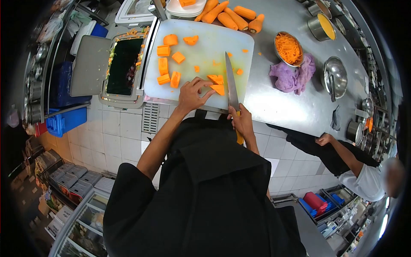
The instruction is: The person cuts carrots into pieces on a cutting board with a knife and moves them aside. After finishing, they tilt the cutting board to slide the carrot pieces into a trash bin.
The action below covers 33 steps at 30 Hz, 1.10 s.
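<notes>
A white cutting board [242,55] lies before me on a steel counter. My left hand [193,93] has thumb and forefinger closed on the edge of a cut carrot piece [218,89] near the board's front edge. Another carrot piece [216,79] sits just beyond it. My right hand [243,122] grips the yellow handle of a kitchen knife [232,85]. Its long blade points away from me, flat-looking over the board and right of the carrot pieces, apart from them. Several trimmed carrot chunks [163,66] are gathered on the board's left side.
Whole peeled carrots [229,17] lie behind the board. To the right are a bowl of shredded carrot [289,48], a purple cloth [289,77] and a metal bowl [336,73]. An open bin [124,66] stands left. Another person's hand [325,139] is near the counter's right edge.
</notes>
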Motion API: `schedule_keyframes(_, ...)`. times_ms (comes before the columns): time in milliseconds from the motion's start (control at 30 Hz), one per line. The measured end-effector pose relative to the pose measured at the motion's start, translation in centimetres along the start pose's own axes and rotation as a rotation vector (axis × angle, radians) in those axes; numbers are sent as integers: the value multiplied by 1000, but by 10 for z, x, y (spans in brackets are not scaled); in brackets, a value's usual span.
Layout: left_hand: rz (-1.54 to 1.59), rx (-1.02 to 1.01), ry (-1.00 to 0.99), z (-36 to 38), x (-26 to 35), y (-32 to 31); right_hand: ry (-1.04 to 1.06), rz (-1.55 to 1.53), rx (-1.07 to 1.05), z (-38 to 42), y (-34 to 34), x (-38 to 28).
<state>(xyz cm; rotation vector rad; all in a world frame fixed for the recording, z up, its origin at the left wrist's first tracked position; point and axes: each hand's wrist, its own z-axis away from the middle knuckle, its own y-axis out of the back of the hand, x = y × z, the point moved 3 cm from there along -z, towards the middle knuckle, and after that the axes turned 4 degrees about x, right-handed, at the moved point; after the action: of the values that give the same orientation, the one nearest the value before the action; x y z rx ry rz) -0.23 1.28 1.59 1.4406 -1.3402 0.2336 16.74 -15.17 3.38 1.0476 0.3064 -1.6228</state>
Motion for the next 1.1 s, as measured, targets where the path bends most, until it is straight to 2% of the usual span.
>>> schedule_keyframes(367,33,-34,37,-1,1,0,24,35,-16,-3,1,3)
schedule_keyframes(433,202,115,96,-7,1,3,12,42,-14,-3,1,2)
schedule_keyframes(567,82,179,40,-33,7,11,12,41,-5,-2,1,3)
schedule_keyframes(667,119,82,92,-48,20,18,-5,30,35,-3,1,5)
schedule_keyframes(733,37,-225,306,-42,33,15,13,-6,9,-1,1,4)
schedule_keyframes(767,36,-227,303,-34,33,9,14,-9,11,0,1,3)
schedule_keyframes(833,-23,-53,141,-16,29,-4,14,-12,19,0,1,2)
schedule_keyframes(967,5,-39,162,-1,31,-14,-19,-45,-5,0,1,4)
schedule_keyframes(1100,-109,-71,188,11,27,-19,25,-13,6,-1,1,3)
